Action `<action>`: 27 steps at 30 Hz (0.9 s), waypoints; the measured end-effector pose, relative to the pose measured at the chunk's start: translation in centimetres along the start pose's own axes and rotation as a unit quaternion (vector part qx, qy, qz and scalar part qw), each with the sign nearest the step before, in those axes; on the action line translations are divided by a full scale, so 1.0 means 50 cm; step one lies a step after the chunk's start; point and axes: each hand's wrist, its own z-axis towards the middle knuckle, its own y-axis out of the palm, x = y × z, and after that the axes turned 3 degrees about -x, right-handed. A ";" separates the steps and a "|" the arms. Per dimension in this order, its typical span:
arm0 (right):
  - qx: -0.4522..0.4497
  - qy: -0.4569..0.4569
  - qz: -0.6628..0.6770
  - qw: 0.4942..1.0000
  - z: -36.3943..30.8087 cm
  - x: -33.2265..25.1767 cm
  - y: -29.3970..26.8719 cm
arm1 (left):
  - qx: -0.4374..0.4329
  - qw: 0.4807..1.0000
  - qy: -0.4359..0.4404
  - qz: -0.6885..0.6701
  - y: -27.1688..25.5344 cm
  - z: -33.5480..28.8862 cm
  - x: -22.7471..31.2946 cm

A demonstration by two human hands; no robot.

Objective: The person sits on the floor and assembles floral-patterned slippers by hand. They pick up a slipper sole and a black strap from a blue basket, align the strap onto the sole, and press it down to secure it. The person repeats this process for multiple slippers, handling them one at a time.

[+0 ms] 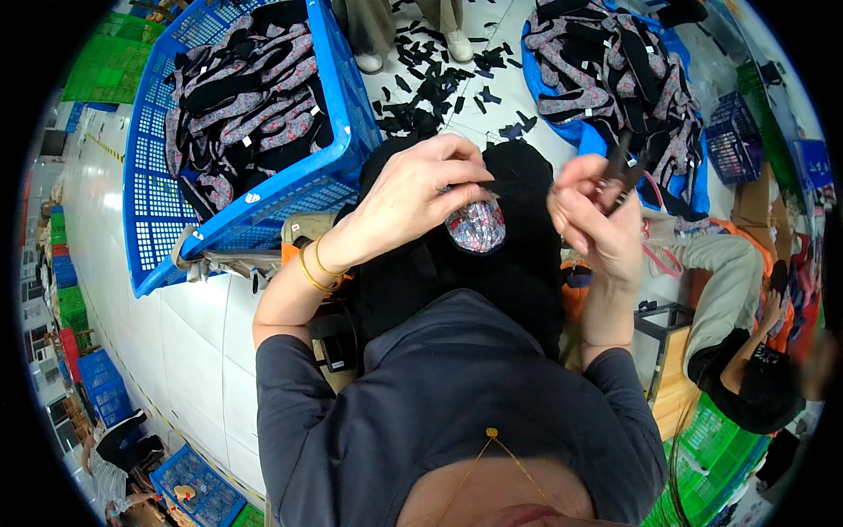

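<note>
My left hand (428, 186), with two gold bangles at its wrist, pinches a rounded floral fabric piece (477, 230) with a black edge above my lap. Its thumb and fingers press on the upper end; the rounded end hangs toward me. Over on the right, my right hand (593, 211) is raised, gripping dark scissors (622, 173), somewhat blurred. The scissors are apart from the fabric piece. Black trousers lie beneath both hands.
At left, a blue plastic basket (255, 204) holds many floral and black fabric pieces. Another heap (606, 75) lies on blue sheeting at far right. Black scraps (430, 88) litter the floor ahead, near a person's shoes (458, 46). A seated person (746, 360) is at right.
</note>
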 end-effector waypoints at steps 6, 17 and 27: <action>-0.286 0.076 -0.151 0.943 -0.058 -0.047 -0.042 | 0.013 0.992 -0.107 -0.069 -0.018 0.003 -0.002; -0.067 -0.104 -0.520 0.845 0.045 0.047 -0.044 | 0.034 0.998 -0.054 -0.007 -0.050 0.015 0.001; -0.191 -0.101 -0.527 0.822 0.123 0.017 -0.003 | 0.025 1.000 0.001 0.008 -0.049 0.033 0.002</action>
